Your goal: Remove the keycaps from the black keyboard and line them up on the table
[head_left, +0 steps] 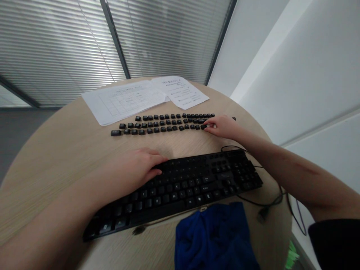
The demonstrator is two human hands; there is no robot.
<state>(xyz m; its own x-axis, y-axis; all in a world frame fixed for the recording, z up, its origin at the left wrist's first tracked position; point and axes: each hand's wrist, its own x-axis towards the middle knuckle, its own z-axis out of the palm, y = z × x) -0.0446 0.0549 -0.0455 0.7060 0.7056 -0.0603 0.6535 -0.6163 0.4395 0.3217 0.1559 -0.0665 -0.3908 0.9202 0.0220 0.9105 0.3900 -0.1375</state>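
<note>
A black keyboard lies at a slant near the table's front, its upper rows bare of keycaps. My left hand rests on its upper left part, fingers apart, with nothing visible in it. Beyond the keyboard, several loose black keycaps stand in three long rows. At the right end of these rows is my right hand, thumb and forefinger closed round a black keycap at the end of the nearest row.
Printed papers lie at the table's back. A blue cloth and a thin brush are in front of the keyboard. Black cable trails at the right. One keycap sits apart beyond my right hand.
</note>
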